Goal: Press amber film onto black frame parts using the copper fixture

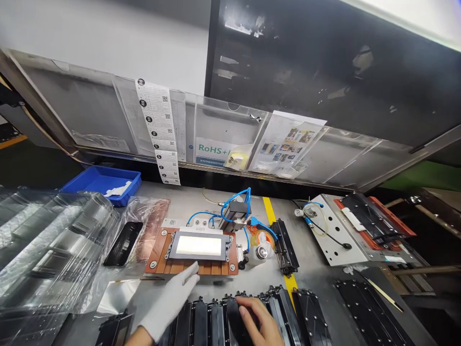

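My left hand [172, 300] wears a white glove and lies flat, fingers stretched toward the front edge of a brown fixture [160, 254]. That fixture holds a dark frame with a lit white panel [199, 245]. My bare right hand [257, 319] rests on a row of black frame parts [216, 319] standing on edge at the near side of the bench, fingers curled over one of them. Whether it grips a part is unclear.
Clear plastic trays [46, 245] pile up at left beside a blue bin [103, 182]. Blue air tubes [236, 204], a small bottle [261, 253] and a black part [286, 247] sit behind. A second fixture on a white plate [333, 235] lies at right.
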Demonstrator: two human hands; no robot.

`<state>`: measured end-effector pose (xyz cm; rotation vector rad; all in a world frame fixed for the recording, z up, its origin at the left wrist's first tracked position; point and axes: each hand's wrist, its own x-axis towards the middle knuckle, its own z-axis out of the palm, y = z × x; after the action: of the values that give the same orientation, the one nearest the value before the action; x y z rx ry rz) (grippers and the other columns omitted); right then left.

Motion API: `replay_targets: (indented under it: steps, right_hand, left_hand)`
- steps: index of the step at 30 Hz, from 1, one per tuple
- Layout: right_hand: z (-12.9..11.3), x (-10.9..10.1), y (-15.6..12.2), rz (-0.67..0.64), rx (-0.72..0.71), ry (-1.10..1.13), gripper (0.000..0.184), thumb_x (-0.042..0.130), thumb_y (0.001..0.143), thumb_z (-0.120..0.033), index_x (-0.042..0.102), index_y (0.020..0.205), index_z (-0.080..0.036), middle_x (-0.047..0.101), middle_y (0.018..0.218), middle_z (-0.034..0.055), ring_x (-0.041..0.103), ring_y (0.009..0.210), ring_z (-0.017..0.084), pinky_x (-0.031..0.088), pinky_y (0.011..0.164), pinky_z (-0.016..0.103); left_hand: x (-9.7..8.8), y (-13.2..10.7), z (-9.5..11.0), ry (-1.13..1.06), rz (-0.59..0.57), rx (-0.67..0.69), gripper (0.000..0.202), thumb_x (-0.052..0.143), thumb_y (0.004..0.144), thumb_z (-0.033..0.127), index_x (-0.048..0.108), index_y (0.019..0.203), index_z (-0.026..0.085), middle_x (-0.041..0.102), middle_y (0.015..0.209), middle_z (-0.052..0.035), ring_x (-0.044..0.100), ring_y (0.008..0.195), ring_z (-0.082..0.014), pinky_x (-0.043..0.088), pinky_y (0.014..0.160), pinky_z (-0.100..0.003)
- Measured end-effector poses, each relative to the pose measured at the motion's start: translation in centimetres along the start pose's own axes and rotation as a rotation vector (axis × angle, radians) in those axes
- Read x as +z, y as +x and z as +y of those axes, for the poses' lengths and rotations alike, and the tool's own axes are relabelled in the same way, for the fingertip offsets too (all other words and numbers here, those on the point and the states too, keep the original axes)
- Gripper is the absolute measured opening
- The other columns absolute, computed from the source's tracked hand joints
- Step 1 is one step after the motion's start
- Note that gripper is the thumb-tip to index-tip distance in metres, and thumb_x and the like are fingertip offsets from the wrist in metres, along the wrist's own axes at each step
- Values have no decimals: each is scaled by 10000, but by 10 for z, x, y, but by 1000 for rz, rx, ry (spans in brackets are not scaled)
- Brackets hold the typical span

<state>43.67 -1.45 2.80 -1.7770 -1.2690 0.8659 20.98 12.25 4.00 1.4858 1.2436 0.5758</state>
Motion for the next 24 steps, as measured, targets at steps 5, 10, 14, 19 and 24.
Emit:
replay_targets:
  steps: [5,10,14,19,24]
  right_hand:
    - [-2,-20,49,11,-69,-269,373,443,988,-370,635,1282,-246,648,1285,126,731,952,206,627,807,329]
    - [-5,-17,88,-28,-93,-394,385,511,928,-257,617,1297,-230,603,1394,126,605,1257,278,520,1046,435]
    - [-13,-22,99,-84,-55,-448,220,552,908,-246,744,1013,-224,723,1130,115,706,1026,301,547,935,429]
    - [-18,-23,97,-102,16,-354,237,559,914,-323,757,1015,-241,712,1104,108,713,935,284,552,868,413]
    - [-17,9,112,-85,155,-78,378,521,931,-429,698,1170,-197,728,1009,105,721,908,262,605,778,385]
  left_hand:
    - [-1,28,16,390,-1,242,484,477,887,302,677,1308,171,644,1392,-152,517,1354,-377,256,1222,-570]
    - [13,41,8,590,0,318,611,516,901,373,507,1458,124,455,1559,-171,302,1495,-399,151,1241,-596]
    - [4,42,4,634,13,330,639,522,886,453,535,1442,138,470,1552,-144,328,1491,-366,142,1259,-533]
    - [-48,36,1,582,214,141,708,323,888,406,508,1419,-25,407,1579,-229,300,1498,-385,139,1250,-557]
    - [-81,35,-2,401,169,-92,681,304,862,442,606,1279,-3,639,1360,-245,594,1277,-350,386,1151,-509]
